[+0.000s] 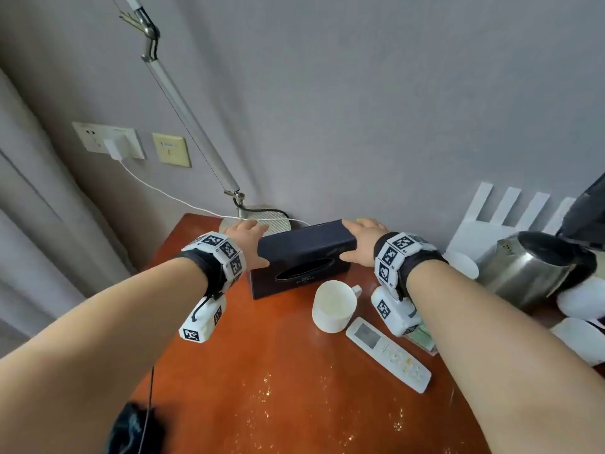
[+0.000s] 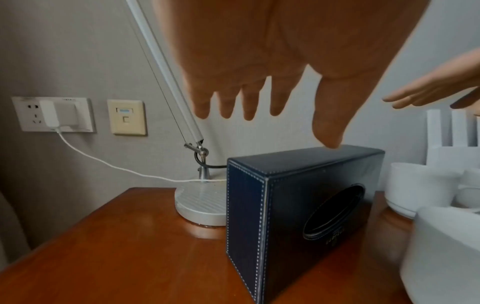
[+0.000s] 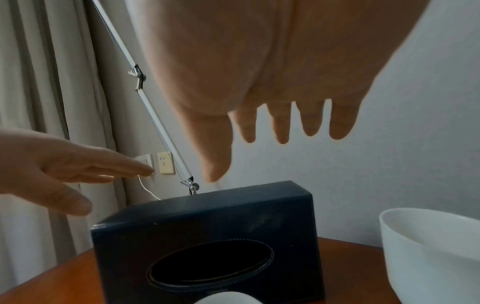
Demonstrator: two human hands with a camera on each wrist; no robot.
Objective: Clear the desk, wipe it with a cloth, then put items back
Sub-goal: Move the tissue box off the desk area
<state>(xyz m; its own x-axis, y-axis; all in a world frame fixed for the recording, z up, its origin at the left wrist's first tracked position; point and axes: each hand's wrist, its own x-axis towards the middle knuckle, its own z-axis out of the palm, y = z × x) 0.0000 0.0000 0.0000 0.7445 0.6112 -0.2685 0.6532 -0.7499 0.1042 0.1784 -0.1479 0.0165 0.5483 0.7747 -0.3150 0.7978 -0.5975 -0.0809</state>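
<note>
Far left: wall sockets (image 1: 108, 140) with a white charger and cable running to the desk. Lamp base (image 1: 258, 221) sits at the back left corner of the desk (image 1: 262, 355).

Left hand (image 1: 248, 239): fingers straight and spread, poised at the left end of the dark tissue box (image 1: 304, 257). From the wrist view the thumb tip appears to touch the box's upper edge, though the angle is poor; nothing is gripped.

Tissue box: stands on its long side near the back of the desk, oval opening facing the person.

Right hand (image 1: 363, 240): fingers likewise extended, flanking the right end of the box, not closed on it.

Right of the box: white mug (image 1: 334, 304), remote control (image 1: 388, 353), steel kettle (image 1: 527, 270), further white crockery.

Progress, judged: clearing looks barely begun. All items are on the desk, specks remain on the front surface, and no cloth is visible. Lifting the box away seems to be the step in hand; wiping and replacing are all to come.
</note>
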